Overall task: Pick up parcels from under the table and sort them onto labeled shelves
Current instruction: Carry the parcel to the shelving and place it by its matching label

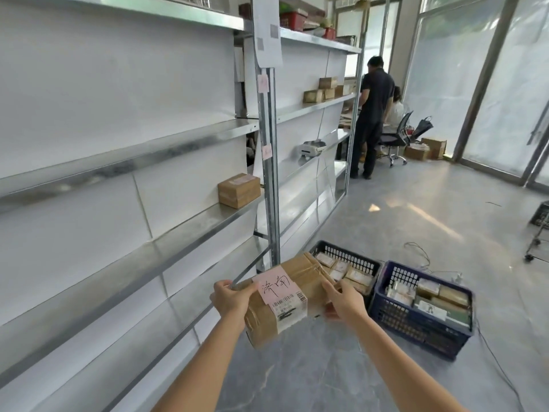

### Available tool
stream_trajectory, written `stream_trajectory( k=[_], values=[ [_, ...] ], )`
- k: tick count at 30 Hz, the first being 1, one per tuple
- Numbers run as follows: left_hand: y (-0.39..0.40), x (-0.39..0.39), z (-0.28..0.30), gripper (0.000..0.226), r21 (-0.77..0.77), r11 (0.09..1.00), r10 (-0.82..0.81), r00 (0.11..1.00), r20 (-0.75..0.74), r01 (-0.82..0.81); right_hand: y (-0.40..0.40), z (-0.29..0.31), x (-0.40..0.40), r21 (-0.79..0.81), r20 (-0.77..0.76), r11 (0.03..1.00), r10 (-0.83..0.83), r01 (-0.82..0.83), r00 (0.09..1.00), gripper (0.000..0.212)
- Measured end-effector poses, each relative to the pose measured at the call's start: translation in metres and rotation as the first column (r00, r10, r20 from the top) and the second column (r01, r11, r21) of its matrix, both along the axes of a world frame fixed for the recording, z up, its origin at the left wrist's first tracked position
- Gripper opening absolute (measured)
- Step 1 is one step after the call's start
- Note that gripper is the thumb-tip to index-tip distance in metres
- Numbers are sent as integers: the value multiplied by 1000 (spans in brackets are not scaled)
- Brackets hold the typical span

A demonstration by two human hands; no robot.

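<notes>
I hold a brown cardboard parcel (297, 281) in front of me at waist height. It carries a pink handwritten note and a white barcode label. My left hand (230, 298) grips its left end and my right hand (344, 301) grips its right end. The metal shelving (184, 233) runs along my left, with pink labels (263, 83) on the upright post. One small brown box (238, 190) stands on a middle shelf near that post. Several more boxes (323, 90) sit on a shelf of the further bay.
Two dark plastic crates (421, 322) with several parcels stand on the grey floor just beyond my hands. A cable (416, 251) trails behind them. A standing person (371, 114) and an office chair (395, 138) are at the far end. A cart wheel (531, 254) shows at right.
</notes>
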State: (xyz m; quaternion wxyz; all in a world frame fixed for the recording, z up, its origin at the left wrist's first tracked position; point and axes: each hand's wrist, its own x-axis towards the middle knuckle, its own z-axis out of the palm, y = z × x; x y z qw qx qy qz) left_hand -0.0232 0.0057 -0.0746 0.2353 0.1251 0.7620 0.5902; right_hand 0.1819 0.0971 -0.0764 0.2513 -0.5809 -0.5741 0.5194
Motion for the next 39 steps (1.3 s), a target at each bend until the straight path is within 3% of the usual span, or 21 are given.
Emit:
stream_trajectory(
  k=[3, 7, 12, 16, 20, 25, 29, 32, 35, 39],
  values=[
    [48, -2, 4, 53, -16, 1000, -26, 998, -51, 25, 36, -7, 2, 84, 100, 996, 9, -17, 995, 36],
    [105, -3, -2, 27, 56, 995, -74, 990, -118, 81, 81, -18, -4, 41, -98, 996, -79, 83, 992, 32],
    [192, -23, -16, 6, 77, 973, -206, 967, -148, 219, 165, -31, -17, -68, -368, 992, -126, 108, 921, 17],
    [269, -43, -17, 32, 70, 936, -331, 931, -154, 345, 246, -31, -40, -106, -414, 981, -192, 163, 890, 18],
    [338, -69, -6, 61, 84, 910, -400, 914, -66, 405, 324, -22, -72, -96, -420, 980, -200, 176, 885, 22],
    [403, -105, 9, 63, 183, 858, -494, 869, 37, 480, 399, -11, -115, -104, -406, 982, -187, 158, 895, 22],
    [437, -133, 18, 46, 219, 853, -492, 870, 37, 474, 450, -5, -144, -16, -334, 994, -104, 105, 937, 24],
    [457, -150, 31, 35, 236, 868, -449, 893, 2, 436, 487, 1, -166, 176, -273, 984, 34, 16, 961, 33],
    [476, -166, 42, 39, 241, 897, -361, 928, -88, 371, 518, 10, -188, 268, -311, 961, 161, -76, 937, 20],
    [505, -184, 61, 47, 277, 945, -136, 979, -153, 175, 563, 31, -219, 308, -380, 927, 328, -216, 865, 27]
  ],
)
